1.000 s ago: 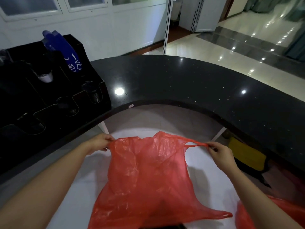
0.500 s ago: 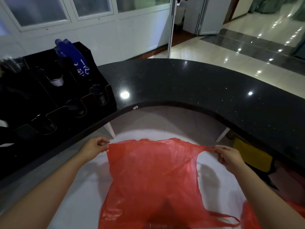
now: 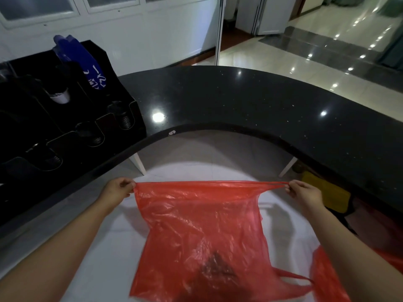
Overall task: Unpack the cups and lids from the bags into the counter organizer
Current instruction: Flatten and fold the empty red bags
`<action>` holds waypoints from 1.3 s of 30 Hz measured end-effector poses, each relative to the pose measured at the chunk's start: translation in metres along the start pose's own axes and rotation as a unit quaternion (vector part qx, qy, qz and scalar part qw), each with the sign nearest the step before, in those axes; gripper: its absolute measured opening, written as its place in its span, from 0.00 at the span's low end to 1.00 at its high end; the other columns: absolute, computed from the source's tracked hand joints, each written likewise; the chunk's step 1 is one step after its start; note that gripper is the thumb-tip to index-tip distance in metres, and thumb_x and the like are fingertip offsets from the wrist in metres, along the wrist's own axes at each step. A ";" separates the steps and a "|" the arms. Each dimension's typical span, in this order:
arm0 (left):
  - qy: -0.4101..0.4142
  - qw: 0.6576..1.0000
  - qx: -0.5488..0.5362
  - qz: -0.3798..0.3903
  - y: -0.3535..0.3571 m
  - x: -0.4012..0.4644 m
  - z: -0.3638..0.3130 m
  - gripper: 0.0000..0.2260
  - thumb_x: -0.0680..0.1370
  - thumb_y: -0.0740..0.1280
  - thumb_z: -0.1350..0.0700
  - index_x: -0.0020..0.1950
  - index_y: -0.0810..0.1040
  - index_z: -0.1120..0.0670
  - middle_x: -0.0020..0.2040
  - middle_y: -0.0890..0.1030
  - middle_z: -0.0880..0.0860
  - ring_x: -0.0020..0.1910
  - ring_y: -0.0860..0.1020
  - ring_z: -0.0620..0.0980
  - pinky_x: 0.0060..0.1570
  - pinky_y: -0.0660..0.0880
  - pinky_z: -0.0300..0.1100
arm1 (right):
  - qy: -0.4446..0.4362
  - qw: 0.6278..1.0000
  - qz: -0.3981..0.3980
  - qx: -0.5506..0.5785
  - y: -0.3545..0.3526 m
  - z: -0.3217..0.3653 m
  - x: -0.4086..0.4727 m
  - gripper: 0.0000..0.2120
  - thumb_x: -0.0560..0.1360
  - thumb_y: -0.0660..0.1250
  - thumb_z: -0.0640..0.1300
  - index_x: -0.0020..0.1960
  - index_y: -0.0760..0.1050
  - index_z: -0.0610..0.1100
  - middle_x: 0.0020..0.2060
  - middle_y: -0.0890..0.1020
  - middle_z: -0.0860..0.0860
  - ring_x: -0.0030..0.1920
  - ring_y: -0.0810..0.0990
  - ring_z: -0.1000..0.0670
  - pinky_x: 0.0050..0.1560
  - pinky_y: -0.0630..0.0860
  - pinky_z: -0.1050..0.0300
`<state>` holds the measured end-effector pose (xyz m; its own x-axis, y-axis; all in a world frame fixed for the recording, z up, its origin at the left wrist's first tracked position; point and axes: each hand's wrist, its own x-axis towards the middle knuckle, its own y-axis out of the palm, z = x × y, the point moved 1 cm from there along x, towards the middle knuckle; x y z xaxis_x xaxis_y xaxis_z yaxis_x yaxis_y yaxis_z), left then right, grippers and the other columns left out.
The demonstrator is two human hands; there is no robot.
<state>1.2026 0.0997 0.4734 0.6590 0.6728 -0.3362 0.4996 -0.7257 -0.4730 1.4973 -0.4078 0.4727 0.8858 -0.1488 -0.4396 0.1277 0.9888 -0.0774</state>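
You hold a red bag (image 3: pixel 196 232) stretched out flat in front of you, over a pale floor (image 3: pixel 91 247). Your left hand (image 3: pixel 118 189) pinches its top left corner with curled fingers. Your right hand (image 3: pixel 304 192) pinches the drawn-out handle at the top right. The top edge runs taut and level between your hands, and the rest hangs down thin and crinkled. A dark, blurred shape shows through the lower part; what it is cannot be told. A second piece of red plastic (image 3: pixel 327 277) lies under your right forearm. Beyond your hands curves a black counter (image 3: pixel 250 101). On its left end stands the black organizer (image 3: pixel 65 110), with a blue packet (image 3: pixel 87 62) upright in a back slot and a white cup (image 3: pixel 60 97) in another.
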 end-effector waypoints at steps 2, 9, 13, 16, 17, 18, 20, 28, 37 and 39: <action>-0.025 0.999 -0.042 -0.005 0.006 0.004 -0.002 0.05 0.83 0.65 0.61 0.49 0.79 0.59 0.47 0.83 0.57 0.49 0.82 0.54 0.55 0.77 0.50 | -0.004 1.000 -0.001 -0.020 -0.003 0.002 0.001 0.07 0.78 0.69 0.33 0.56 0.78 0.36 0.41 0.84 0.40 0.36 0.84 0.48 0.34 0.81 0.64; -0.020 0.999 -0.035 -0.015 0.032 0.011 -0.028 0.07 0.83 0.63 0.60 0.47 0.78 0.57 0.45 0.83 0.55 0.47 0.82 0.53 0.57 0.79 0.53 | -0.169 0.891 -0.019 -0.421 0.009 0.020 -0.006 0.24 0.78 0.70 0.45 0.73 0.70 0.42 0.60 0.78 0.35 0.50 0.82 0.36 0.52 0.78 0.46; 0.064 0.997 0.028 0.016 0.050 0.006 -0.065 0.05 0.82 0.66 0.58 0.46 0.80 0.54 0.44 0.84 0.52 0.46 0.82 0.52 0.52 0.78 0.49 | -0.325 0.766 0.078 -0.549 0.071 0.039 -0.052 0.18 0.78 0.69 0.51 0.65 0.78 0.45 0.58 0.75 0.43 0.52 0.80 0.39 0.52 0.76 0.49; 0.115 0.990 0.073 0.047 0.068 0.000 -0.095 0.04 0.81 0.68 0.58 0.47 0.81 0.54 0.44 0.84 0.52 0.45 0.82 0.49 0.50 0.77 0.43 | -0.387 0.728 0.233 -0.516 0.139 0.051 -0.095 0.13 0.78 0.69 0.52 0.57 0.83 0.44 0.52 0.81 0.47 0.52 0.81 0.44 0.54 0.75 0.52; 0.126 0.988 0.075 0.055 0.073 -0.002 -0.104 0.04 0.81 0.68 0.58 0.48 0.81 0.55 0.44 0.84 0.52 0.45 0.82 0.48 0.48 0.77 0.40 | -0.398 0.716 0.270 -0.505 0.161 0.054 -0.109 0.14 0.78 0.70 0.52 0.58 0.83 0.44 0.53 0.82 0.47 0.54 0.81 0.45 0.56 0.75 0.52; 0.136 0.986 0.076 0.060 0.077 -0.004 -0.112 0.04 0.81 0.68 0.58 0.48 0.81 0.56 0.44 0.84 0.52 0.44 0.82 0.47 0.45 0.76 0.35 | -0.401 0.707 0.299 -0.499 0.183 0.055 -0.121 0.15 0.78 0.70 0.52 0.60 0.82 0.44 0.56 0.82 0.47 0.57 0.80 0.45 0.58 0.74 0.53; 0.154 0.982 0.082 0.068 0.082 -0.009 -0.126 0.04 0.81 0.68 0.58 0.48 0.82 0.55 0.42 0.84 0.50 0.41 0.80 0.43 0.40 0.72 0.29 | -0.387 0.694 0.335 -0.506 0.220 0.054 -0.142 0.22 0.77 0.71 0.53 0.66 0.78 0.43 0.63 0.81 0.46 0.63 0.78 0.45 0.63 0.73 0.53; 0.169 0.982 0.044 0.078 0.063 -0.023 -0.135 0.03 0.81 0.68 0.52 0.50 0.82 0.50 0.45 0.84 0.47 0.44 0.81 0.38 0.46 0.76 0.35 | -0.400 0.705 0.363 -0.460 0.268 0.051 -0.158 0.06 0.75 0.70 0.47 0.40 0.80 0.56 0.36 0.82 0.57 0.39 0.80 0.55 0.38 0.70 0.59; -0.056 0.932 0.164 0.318 0.036 -0.033 0.004 0.17 0.78 0.68 0.60 0.67 0.78 0.52 0.62 0.81 0.52 0.61 0.80 0.53 0.63 0.76 0.47 | -0.413 0.759 0.291 -0.411 0.258 0.082 -0.135 0.06 0.76 0.70 0.44 0.50 0.85 0.48 0.43 0.86 0.55 0.43 0.80 0.57 0.45 0.70 0.65; -0.066 0.928 0.178 0.320 0.031 -0.035 0.020 0.13 0.77 0.69 0.58 0.61 0.81 0.54 0.58 0.83 0.56 0.58 0.81 0.55 0.59 0.77 0.49 | -0.417 0.760 0.278 -0.414 0.256 0.088 -0.129 0.06 0.76 0.71 0.44 0.51 0.85 0.47 0.42 0.84 0.56 0.44 0.79 0.57 0.47 0.71 0.64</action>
<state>1.1842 0.0564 0.4540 0.6708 0.1488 -0.7266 -0.2041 -0.9048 -0.3737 1.4551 -0.1347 0.5884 0.7183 0.6908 0.0830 -0.3888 0.4974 -0.7755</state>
